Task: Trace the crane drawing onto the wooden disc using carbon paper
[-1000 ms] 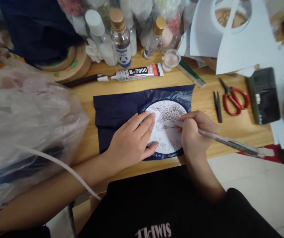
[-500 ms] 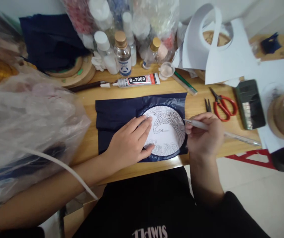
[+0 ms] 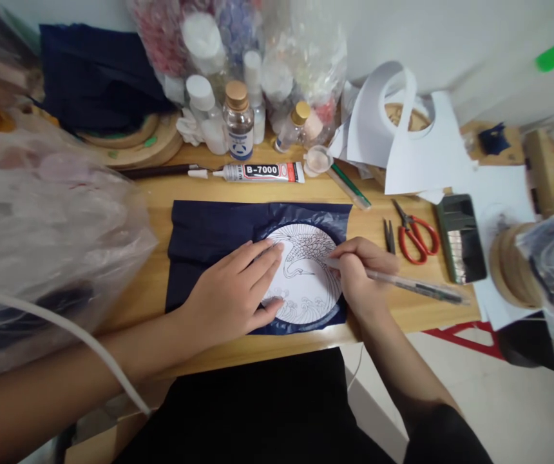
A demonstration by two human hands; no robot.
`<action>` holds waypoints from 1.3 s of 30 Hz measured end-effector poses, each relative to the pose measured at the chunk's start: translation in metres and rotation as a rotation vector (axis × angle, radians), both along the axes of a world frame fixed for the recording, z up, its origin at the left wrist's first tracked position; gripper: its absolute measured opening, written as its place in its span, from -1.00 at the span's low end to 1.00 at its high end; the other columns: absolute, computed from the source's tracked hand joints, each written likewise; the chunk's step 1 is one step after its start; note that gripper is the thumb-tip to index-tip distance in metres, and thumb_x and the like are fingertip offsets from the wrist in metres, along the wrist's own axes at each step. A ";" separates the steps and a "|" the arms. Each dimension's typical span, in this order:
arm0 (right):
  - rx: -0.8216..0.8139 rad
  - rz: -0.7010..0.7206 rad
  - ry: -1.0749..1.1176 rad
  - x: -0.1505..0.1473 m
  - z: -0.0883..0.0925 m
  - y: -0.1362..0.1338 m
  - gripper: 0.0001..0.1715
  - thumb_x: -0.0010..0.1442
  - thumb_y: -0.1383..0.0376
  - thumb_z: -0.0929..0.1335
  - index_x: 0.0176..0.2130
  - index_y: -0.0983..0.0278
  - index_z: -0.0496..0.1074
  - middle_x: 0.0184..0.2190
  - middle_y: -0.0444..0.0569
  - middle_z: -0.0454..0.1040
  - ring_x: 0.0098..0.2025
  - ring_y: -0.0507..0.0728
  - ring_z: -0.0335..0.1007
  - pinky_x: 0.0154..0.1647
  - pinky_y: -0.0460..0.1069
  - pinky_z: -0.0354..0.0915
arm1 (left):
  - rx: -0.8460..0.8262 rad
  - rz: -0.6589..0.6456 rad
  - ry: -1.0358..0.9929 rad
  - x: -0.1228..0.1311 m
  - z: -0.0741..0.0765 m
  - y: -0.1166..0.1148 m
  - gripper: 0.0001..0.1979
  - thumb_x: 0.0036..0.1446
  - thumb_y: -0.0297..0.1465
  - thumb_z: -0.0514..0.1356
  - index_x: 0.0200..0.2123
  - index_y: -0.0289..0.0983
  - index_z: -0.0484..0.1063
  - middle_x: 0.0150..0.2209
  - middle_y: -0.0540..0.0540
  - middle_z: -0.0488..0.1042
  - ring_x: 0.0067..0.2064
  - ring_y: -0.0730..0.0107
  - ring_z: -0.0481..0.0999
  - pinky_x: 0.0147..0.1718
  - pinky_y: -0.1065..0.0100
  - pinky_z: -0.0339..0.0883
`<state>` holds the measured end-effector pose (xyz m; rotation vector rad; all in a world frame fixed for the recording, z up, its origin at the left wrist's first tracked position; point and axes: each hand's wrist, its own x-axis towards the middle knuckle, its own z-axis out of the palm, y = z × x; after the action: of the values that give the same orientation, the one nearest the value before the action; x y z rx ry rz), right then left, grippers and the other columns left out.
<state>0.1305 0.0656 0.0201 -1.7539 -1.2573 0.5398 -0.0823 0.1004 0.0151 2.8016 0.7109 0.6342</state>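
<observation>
A round white paper (image 3: 306, 303) printed with a crane, feathers and waves lies on dark blue sheeting (image 3: 209, 229). My left hand (image 3: 238, 290) rests flat on the paper's left side, fingers stretched out and a little apart. Between the fingers of my right hand (image 3: 366, 274) is a slim clear pen (image 3: 417, 287), its back end pointing right. The pen's tip is over the right part of the drawing, near the crane's feathers; whether it touches the paper I cannot tell.
Behind the sheeting lie a B-7000 glue tube (image 3: 262, 171) and a green-ended stick (image 3: 349, 185). Bottles (image 3: 239, 122) stand further back. To the right are red-handled pliers (image 3: 417, 238), black tweezers tips (image 3: 389, 236) and a phone (image 3: 460, 238). A plastic bag (image 3: 55, 238) bulges at left.
My right hand has moved the pen from the paper's right edge inward onto the drawing. My left hand stays on the paper. The camera view has shifted slightly.
</observation>
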 end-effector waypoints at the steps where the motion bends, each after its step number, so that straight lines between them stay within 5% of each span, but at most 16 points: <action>1: 0.010 0.013 -0.023 -0.001 0.001 0.000 -0.78 -0.07 0.43 0.25 -0.59 0.27 0.46 -0.68 -0.21 0.43 -0.65 -0.03 0.32 -0.65 -0.13 0.20 | 0.000 0.003 0.001 0.000 0.000 0.000 -0.58 0.18 -0.34 0.18 0.01 -0.54 0.42 0.08 -0.35 0.46 0.12 0.01 0.43 0.08 0.08 0.41; 13: 0.037 0.083 -0.103 -0.003 0.002 0.001 -0.75 -0.07 0.47 0.25 -0.58 0.27 0.47 -0.65 -0.21 0.47 -0.63 -0.05 0.33 -0.64 -0.16 0.21 | -0.004 0.019 0.019 0.000 0.000 0.000 -0.59 0.19 -0.34 0.16 0.00 -0.55 0.42 0.07 -0.32 0.47 0.11 0.04 0.44 0.08 0.11 0.41; 39: 0.020 -0.031 -0.054 -0.006 -0.002 -0.002 -0.75 -0.07 0.45 0.25 -0.61 0.26 0.47 -0.66 -0.19 0.44 -0.62 -0.03 0.31 -0.63 -0.11 0.20 | -0.018 0.000 0.062 0.001 0.003 0.001 -0.55 0.21 -0.32 0.16 0.05 -0.56 0.40 0.09 -0.33 0.45 0.12 0.04 0.43 0.09 0.12 0.39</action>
<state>0.1243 0.0635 0.0185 -1.7784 -1.2667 0.4637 -0.0817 0.1013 0.0184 2.8156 0.7243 0.5411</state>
